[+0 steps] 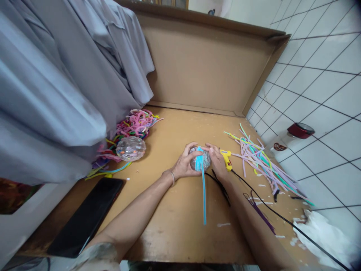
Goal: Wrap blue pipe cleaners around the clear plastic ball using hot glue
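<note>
My left hand (184, 162) is wrapped round a clear faceted ball (207, 162), with the thumb across its front. Blue pipe cleaners (199, 162) run side by side over the ball, and a long blue end hangs down toward the table's front. On the ball's right side rests my right hand (216, 160), its fingers at the top near the blue strands. Whether those fingers pinch a strand is hard to make out. Just beyond the right hand lies a yellow glue gun (226, 160), its black cord running to the lower right.
At the left sit another clear ball (131, 148), a heap of colourful pipe cleaners (138, 122) and a black phone (87, 216). More pipe cleaners (259, 158), a red-lidded jar (290, 137) and white crumpled tissue (324, 233) lie right. A cardboard panel (203, 64) stands behind; grey cloth (70, 75) hangs left.
</note>
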Demonstrator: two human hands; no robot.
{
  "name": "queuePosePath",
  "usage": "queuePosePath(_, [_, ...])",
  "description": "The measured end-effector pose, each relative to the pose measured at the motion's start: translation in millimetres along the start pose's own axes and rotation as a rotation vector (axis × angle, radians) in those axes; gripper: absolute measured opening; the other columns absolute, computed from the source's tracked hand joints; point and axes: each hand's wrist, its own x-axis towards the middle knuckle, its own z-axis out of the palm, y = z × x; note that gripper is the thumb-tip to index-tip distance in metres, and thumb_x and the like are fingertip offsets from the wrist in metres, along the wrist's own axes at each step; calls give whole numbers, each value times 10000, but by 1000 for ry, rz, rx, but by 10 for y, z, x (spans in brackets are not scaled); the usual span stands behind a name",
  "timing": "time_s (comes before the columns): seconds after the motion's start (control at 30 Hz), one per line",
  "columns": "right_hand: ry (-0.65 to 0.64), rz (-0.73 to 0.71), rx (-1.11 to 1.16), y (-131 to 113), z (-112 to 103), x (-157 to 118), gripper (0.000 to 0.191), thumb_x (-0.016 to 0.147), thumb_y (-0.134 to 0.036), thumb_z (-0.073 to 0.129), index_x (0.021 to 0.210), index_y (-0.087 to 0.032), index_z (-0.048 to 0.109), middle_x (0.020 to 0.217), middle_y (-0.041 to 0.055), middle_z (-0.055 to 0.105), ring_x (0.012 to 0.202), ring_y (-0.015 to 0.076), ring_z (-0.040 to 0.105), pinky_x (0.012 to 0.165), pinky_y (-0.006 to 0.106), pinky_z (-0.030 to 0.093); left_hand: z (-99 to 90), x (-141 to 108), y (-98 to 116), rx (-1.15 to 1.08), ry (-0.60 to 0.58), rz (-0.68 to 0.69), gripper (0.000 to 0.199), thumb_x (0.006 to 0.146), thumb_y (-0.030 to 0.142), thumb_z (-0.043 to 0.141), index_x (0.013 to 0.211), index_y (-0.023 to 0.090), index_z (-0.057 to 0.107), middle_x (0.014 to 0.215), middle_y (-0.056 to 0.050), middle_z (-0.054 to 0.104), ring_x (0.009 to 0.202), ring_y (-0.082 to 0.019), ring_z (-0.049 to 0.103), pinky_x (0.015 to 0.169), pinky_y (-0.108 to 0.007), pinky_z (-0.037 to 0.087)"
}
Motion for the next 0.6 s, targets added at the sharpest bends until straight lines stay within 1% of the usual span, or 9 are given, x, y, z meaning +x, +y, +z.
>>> queuePosePath(0.13, [2, -10, 26, -32, 8, -17, 631, 889, -703, 315, 984, -252, 745, 1255, 95, 585, 1237, 250, 495, 1098, 454, 357, 4, 1, 4, 11, -6, -70, 716, 558, 348, 862, 1187, 224, 543, 1395, -147, 325, 1287, -323, 452, 1044, -514, 443])
queuePosePath(0.27, [-11, -8, 8, -43, 19, -34, 635, 895, -699, 300, 1024, -254, 735, 1259, 92, 583, 1248, 248, 486, 1108, 447, 349, 5, 13, 20, 21, 23, -111, 733, 549, 356, 871, 1192, 228, 543, 1383, -142, 351, 1266, -316, 471, 1038, -513, 449])
queuePosePath(0.37, [-8, -18, -7, -3, 28, -36, 616, 904, -682, 297, 1096, -261, 704, 1249, 86, 595, 1244, 237, 487, 1121, 441, 337, 2, 24, 29, 24, 11, -39, 715, 571, 362, 854, 1199, 247, 532, 1383, -129, 345, 1273, -317, 467, 1023, -507, 464])
queuePosePath(0.47, [10, -4, -13, 51, 32, -29, 618, 908, -677, 288, 1108, -257, 694, 1241, 91, 602, 1237, 239, 493, 1119, 448, 338, -5, 28, 28, 23, -12, 51, 700, 595, 353, 838, 1211, 247, 522, 1387, -134, 332, 1301, -323, 444, 1026, -497, 467])
queuePosePath(0.6, [24, 21, -33, 75, 28, -16, 648, 900, -696, 273, 1065, -249, 713, 1250, 98, 594, 1238, 255, 492, 1110, 458, 344, -11, 19, 15, 33, -13, 75, 708, 597, 343, 843, 1216, 235, 516, 1386, -147, 317, 1304, -328, 440, 1017, -489, 474])
